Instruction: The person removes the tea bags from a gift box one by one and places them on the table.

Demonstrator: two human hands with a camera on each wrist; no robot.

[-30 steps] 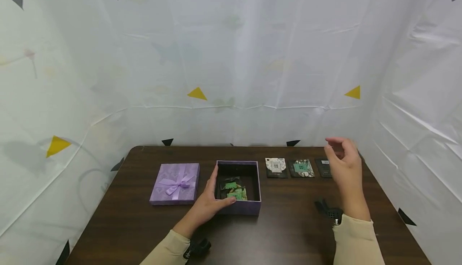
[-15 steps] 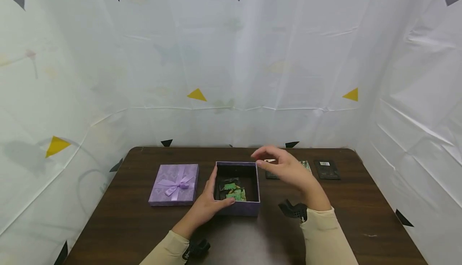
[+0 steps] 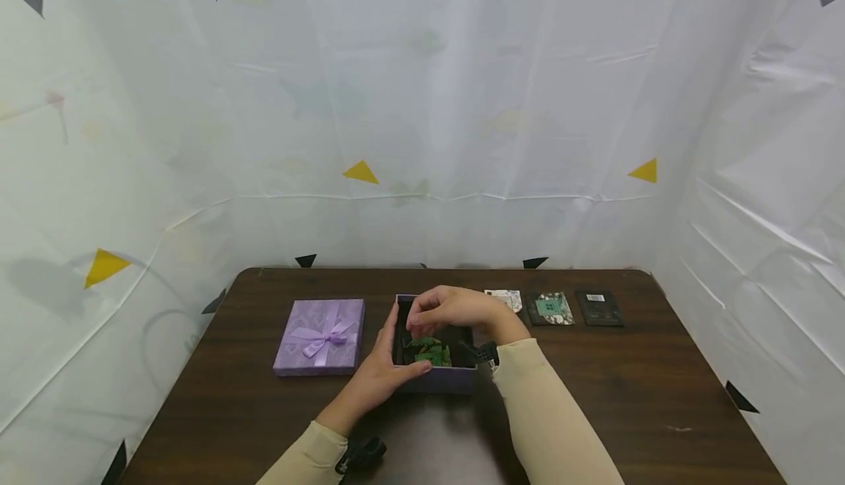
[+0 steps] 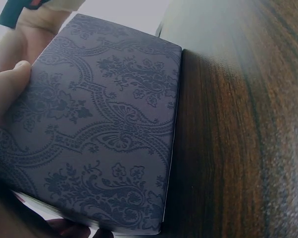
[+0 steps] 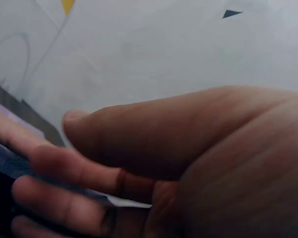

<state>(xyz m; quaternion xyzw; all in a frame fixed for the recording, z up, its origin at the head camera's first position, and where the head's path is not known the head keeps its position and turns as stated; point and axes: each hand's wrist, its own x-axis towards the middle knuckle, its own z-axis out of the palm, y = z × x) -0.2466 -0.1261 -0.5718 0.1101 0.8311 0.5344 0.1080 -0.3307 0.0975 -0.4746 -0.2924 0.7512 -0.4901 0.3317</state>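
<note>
A purple open box [image 3: 432, 380] with a dark interior stands at the table's centre. My left hand [image 3: 379, 371] holds its left side, thumb at the front edge; the left wrist view shows the thumb [image 4: 13, 89] against the embossed box wall [image 4: 104, 119]. Inside lie small packets [image 3: 432, 353] with green labels, partly covered. My right hand [image 3: 455, 309] reaches over the box from the right, fingertips bent down just above or at the packets; touch cannot be told. In the right wrist view the thumb [image 5: 124, 134] lies apart from relaxed fingers [image 5: 65, 203], with nothing visible between.
Left of the box lies its purple lid [image 3: 320, 338] with a ribbon bow. To the right are flat square packets in a row: a white-and-black one [image 3: 507, 298] partly hidden, a green patterned one [image 3: 553, 309], a black one [image 3: 599, 309]. A white curtain [image 3: 422, 103] hangs behind the table.
My right hand has moved left from above the black packet at the right, across the row, to over the box. The left hand has stayed on the box.
</note>
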